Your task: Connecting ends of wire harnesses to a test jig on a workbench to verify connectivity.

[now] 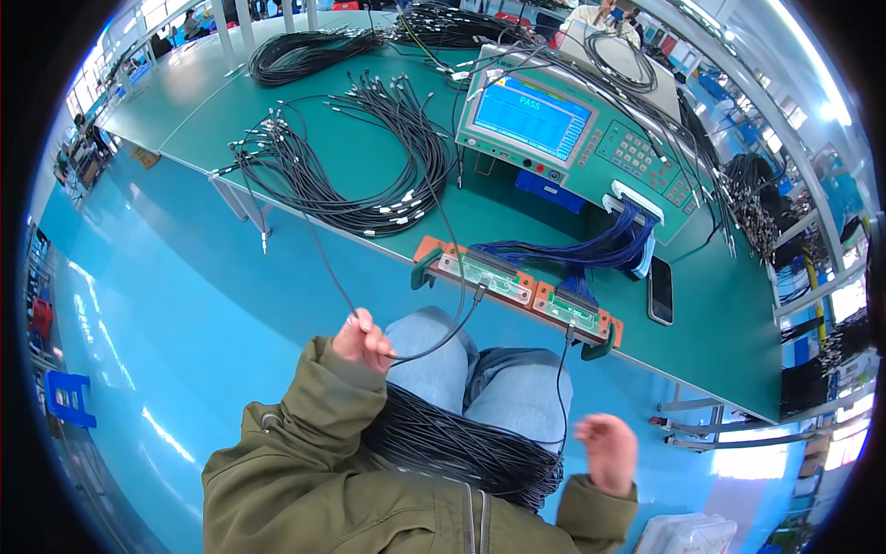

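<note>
My left hand (363, 342) is closed around a thin black cable (429, 351) in front of the table edge. One length of this cable curves up to a plug (479, 294) at the left green circuit board (489, 275) of an orange test fixture (429, 249). Another black cable (561, 388) hangs from the right green board (558, 306) toward my lap. To the right of that cable, my right hand (609, 452) is raised with loosely bent, slightly blurred fingers and nothing visible in them. Across my lap lies a thick bundle of black cables (461, 443).
On the green table (720, 323) stands a tester (604, 152) with a lit blue screen, linked to the fixture by blue wires (554, 251). Coiled black cables (415, 175) overhang the table's left edge. A phone (660, 291) lies right. A blue stool (69, 399) stands far left.
</note>
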The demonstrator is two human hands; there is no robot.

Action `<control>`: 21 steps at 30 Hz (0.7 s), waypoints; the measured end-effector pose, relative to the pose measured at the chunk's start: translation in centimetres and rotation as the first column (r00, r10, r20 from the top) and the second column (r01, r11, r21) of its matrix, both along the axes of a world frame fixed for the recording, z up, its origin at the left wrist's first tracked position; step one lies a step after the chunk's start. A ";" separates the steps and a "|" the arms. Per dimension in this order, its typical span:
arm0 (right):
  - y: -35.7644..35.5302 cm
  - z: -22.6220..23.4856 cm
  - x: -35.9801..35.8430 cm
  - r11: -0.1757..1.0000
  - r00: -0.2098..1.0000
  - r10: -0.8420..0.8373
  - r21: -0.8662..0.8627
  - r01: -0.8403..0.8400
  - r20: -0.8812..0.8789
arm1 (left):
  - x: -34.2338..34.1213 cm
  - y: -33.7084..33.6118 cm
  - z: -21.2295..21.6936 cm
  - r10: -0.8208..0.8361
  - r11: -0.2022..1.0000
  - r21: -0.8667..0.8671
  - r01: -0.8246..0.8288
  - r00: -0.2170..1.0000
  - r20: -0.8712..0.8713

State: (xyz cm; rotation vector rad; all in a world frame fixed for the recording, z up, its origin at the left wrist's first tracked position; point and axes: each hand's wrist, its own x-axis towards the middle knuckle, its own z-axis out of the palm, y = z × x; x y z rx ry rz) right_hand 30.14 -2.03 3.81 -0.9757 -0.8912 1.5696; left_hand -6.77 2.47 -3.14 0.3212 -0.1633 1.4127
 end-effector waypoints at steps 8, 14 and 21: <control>5.8 1.7 -14.4 0.817 0.530 0.395 0.024 -0.576 -0.750 | 2.5 0.3 4.0 0.001 0.424 0.725 0.543 0.800 -0.600; 7.8 4.4 -11.4 0.144 -0.084 0.984 0.981 -0.130 -0.156 | -4.7 -1.0 8.0 0.185 0.551 0.795 0.253 0.892 -0.412; 0.2 6.7 7.0 0.730 0.839 0.214 0.652 0.203 -0.500 | -13.9 -4.5 7.6 0.410 0.840 0.384 -0.383 0.912 0.013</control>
